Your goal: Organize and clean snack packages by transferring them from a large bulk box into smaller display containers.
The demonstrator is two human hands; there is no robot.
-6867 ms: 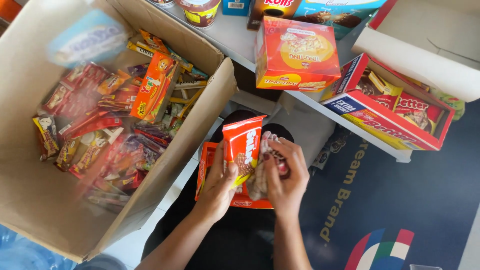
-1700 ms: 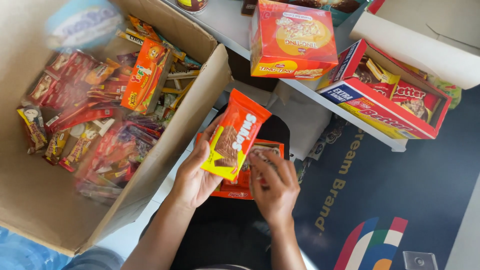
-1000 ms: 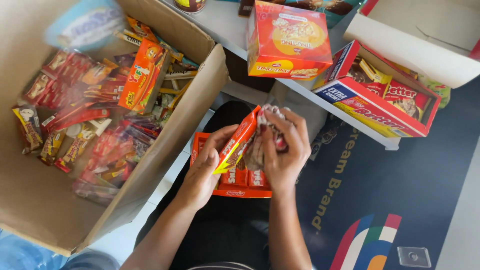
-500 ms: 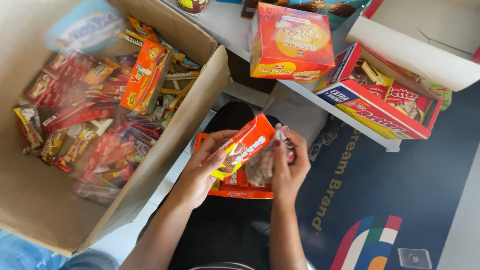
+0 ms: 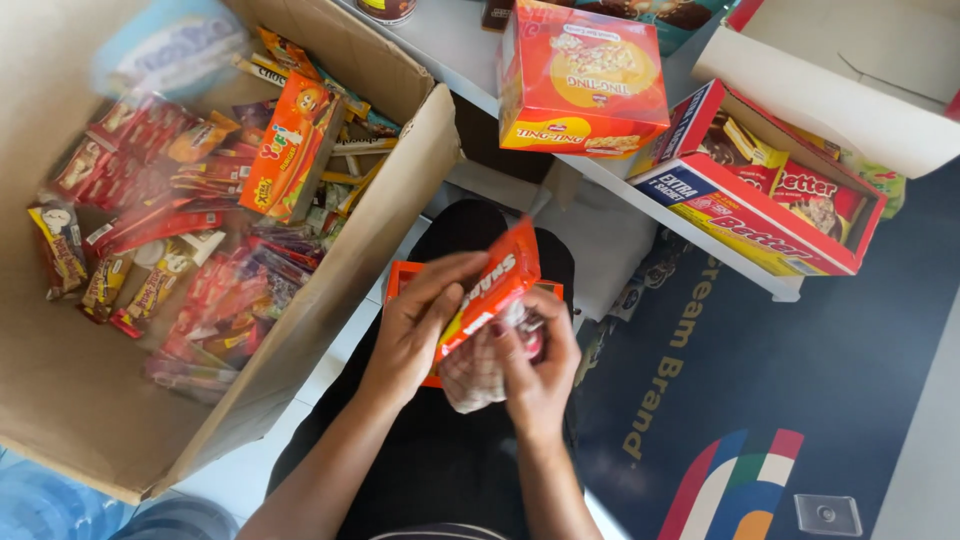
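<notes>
Orange snack packet [image 5: 490,292] is pinched between left hand [image 5: 415,325] and right hand [image 5: 535,365] over the lap, fingers seemingly closed on a clear wrapper [image 5: 475,375] beneath.

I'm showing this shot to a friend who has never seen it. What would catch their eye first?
Probably the orange snack packet at the centre, held between the left hand and right hand above the lap. Next, the big cardboard box on the left, heaped with wrapped snacks, and the bright orange carton on the white shelf above.

Blurred pale blue packet [image 5: 170,52] over cardboard box [image 5: 400,210] (edges cropped), wrappers smeared inside
</notes>
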